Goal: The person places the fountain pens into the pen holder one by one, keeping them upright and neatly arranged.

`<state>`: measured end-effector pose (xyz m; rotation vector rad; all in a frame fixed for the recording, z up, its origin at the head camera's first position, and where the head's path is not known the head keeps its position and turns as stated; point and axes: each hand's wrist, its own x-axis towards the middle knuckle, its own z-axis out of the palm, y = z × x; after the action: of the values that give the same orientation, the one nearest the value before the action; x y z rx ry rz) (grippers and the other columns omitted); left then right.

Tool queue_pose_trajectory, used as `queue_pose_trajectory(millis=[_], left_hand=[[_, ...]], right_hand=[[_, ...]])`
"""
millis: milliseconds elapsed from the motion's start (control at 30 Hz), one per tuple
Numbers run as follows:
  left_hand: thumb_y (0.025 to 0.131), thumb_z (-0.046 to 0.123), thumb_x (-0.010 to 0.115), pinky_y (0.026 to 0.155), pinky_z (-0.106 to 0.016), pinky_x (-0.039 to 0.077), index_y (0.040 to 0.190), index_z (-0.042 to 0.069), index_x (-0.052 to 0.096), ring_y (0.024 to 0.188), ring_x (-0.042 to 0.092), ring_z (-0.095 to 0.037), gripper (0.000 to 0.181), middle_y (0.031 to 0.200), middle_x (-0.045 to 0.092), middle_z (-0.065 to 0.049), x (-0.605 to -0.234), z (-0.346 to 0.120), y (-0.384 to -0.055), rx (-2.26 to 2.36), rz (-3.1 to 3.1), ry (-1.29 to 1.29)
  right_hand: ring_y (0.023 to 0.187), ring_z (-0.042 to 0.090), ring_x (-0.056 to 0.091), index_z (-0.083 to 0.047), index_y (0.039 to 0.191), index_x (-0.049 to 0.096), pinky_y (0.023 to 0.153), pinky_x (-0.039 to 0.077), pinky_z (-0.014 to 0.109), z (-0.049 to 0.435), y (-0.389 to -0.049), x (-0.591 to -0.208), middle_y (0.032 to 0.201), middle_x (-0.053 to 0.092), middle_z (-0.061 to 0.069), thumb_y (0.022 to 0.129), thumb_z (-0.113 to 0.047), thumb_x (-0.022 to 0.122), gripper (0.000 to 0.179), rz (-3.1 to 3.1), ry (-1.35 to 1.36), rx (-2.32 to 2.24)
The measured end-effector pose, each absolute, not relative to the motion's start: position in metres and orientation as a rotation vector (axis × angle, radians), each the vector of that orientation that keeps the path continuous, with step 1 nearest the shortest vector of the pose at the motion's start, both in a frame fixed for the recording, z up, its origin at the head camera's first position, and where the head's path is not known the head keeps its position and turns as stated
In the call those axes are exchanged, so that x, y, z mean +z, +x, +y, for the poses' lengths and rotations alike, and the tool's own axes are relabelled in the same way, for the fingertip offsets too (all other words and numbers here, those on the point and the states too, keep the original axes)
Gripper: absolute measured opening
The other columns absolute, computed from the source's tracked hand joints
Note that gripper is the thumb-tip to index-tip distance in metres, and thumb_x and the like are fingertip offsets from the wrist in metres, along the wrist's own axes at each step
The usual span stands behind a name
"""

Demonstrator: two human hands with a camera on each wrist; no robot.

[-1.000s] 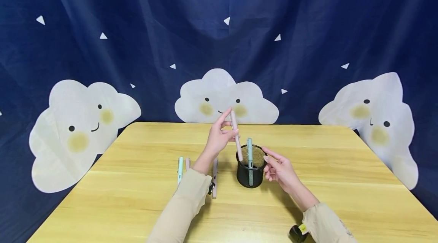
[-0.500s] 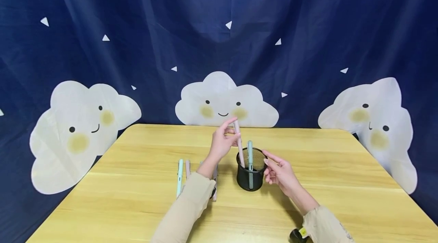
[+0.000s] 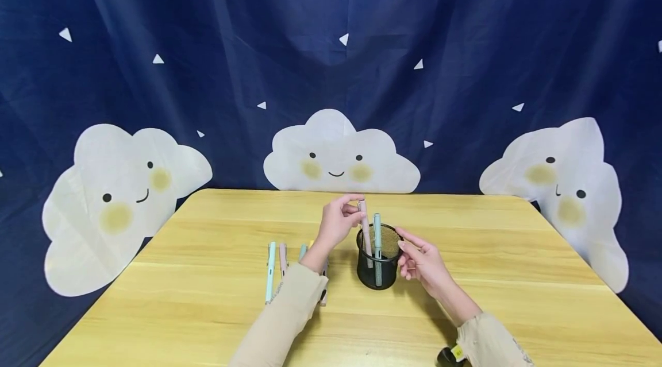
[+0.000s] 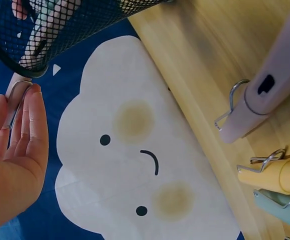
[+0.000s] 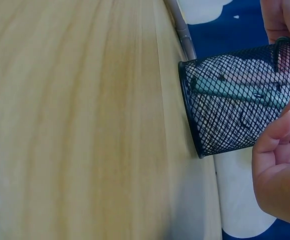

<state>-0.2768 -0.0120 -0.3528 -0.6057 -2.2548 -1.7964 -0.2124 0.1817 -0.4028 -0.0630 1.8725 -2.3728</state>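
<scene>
My left hand pinches a mauve pen near its capped top, thumb on one side and fingers on the other. The pen's lower part is inside a black mesh pen holder, leaning slightly left. A teal pen stands in the same holder, its cap above the rim. At the holder's right side, my right hand holds the rim between thumb and index finger, the other fingers curled beside the wall. The left wrist view shows the mauve pen's metal clip against my left fingertips.
Left of the holder, several pens lie on the wooden table: a mint pen, a mauve pen, a yellow pen and a green pen among them. My left sleeve partly covers them in the head view. A cloud-patterned blue curtain hangs behind.
My left hand has moved down and slightly right, lowering the mauve pen from the holder's mouth deep into it. The right hand stays at the rim.
</scene>
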Motion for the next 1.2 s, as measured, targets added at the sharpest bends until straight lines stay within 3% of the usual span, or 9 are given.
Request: queue_pose_trajectory(millis=[200, 367, 467, 1067, 1200], left_hand=[[0.076, -0.007, 0.065, 0.061, -0.039, 0.054, 0.106, -0.007, 0.059, 0.07, 0.062, -0.034, 0.03, 0.082, 0.062, -0.025, -0.349, -0.011, -0.27, -1.869, -2.258, -0.618], [0.075, 0.0, 0.069, 0.062, -0.026, 0.053, 0.102, -0.001, 0.064, 0.07, 0.062, -0.02, 0.028, 0.08, 0.065, -0.015, -0.363, -0.009, -0.28, -1.75, -2.341, -0.614], [0.074, 0.004, 0.071, 0.062, -0.021, 0.051, 0.1, 0.001, 0.065, 0.07, 0.062, -0.018, 0.027, 0.08, 0.066, -0.013, -0.365, -0.008, -0.28, -1.659, -2.378, -0.63], [0.081, 0.012, 0.065, 0.06, -0.022, 0.049, 0.106, 0.002, 0.063, 0.069, 0.058, -0.015, 0.027, 0.085, 0.064, -0.009, -0.369, -0.012, -0.28, -1.586, -2.482, -0.68], [0.083, 0.012, 0.063, 0.055, -0.022, 0.05, 0.107, 0.0, 0.061, 0.068, 0.06, -0.021, 0.027, 0.083, 0.063, -0.01, -0.371, -0.02, -0.281, -1.621, -2.476, -0.658]], right_hand=[[0.042, 0.01, 0.05, -0.005, 0.137, 0.033, 0.04, 0.044, 0.019, 0.182, -0.213, -0.404, 0.055, 0.055, 0.002, 0.09, -0.014, 0.053, 0.051, 1.86, -0.064, -2.377], [0.042, 0.01, 0.05, -0.005, 0.136, 0.035, 0.04, 0.044, 0.019, 0.182, -0.214, -0.405, 0.055, 0.055, 0.002, 0.089, -0.014, 0.053, 0.051, 1.865, -0.052, -2.387], [0.042, 0.011, 0.05, -0.006, 0.136, 0.036, 0.04, 0.044, 0.02, 0.182, -0.214, -0.406, 0.055, 0.055, 0.003, 0.089, -0.013, 0.054, 0.05, 1.867, -0.038, -2.389], [0.043, 0.01, 0.05, -0.005, 0.137, 0.032, 0.041, 0.044, 0.019, 0.183, -0.213, -0.405, 0.056, 0.055, 0.002, 0.09, -0.014, 0.052, 0.051, 1.861, -0.084, -2.371], [0.042, 0.01, 0.05, -0.006, 0.137, 0.033, 0.04, 0.044, 0.019, 0.183, -0.213, -0.404, 0.056, 0.055, 0.002, 0.09, -0.013, 0.052, 0.051, 1.861, -0.062, -2.369]])
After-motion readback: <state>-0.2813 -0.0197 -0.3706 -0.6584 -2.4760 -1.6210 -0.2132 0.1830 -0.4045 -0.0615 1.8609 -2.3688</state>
